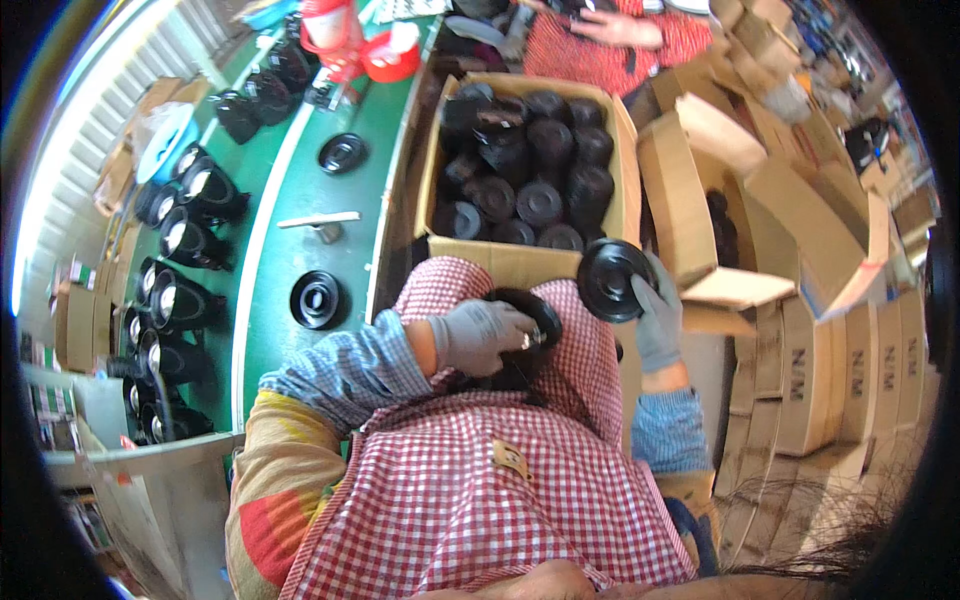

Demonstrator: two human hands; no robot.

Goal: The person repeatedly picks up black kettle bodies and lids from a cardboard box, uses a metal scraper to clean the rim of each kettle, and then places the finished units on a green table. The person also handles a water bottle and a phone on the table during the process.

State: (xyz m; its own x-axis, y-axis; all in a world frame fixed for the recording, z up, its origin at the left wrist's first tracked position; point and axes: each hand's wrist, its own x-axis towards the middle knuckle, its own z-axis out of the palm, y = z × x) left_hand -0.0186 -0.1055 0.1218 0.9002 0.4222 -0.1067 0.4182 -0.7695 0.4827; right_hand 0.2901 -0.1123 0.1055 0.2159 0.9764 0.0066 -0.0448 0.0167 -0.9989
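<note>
In my right hand (658,318), gloved in grey, is a black round disc (612,280) with raised rings and a central hub. I grip it by its right edge, above my right knee. My left hand (478,338), also in a grey glove, has its fingers closed on a black round-rimmed part (545,318) in my lap. Most of that part is hidden by the hand and apron. Just beyond my knees stands an open cardboard box (428,200) packed with black cylindrical parts (540,203), several with ringed round ends.
On the green bench (290,385) to my left lie black discs (318,300) and a metal T-shaped tool (325,228). Black rounded housings (185,238) line its far side. Another open carton (680,190) stands at right, above stacked cartons (810,390). A co-worker's hand (620,30) shows at the top.
</note>
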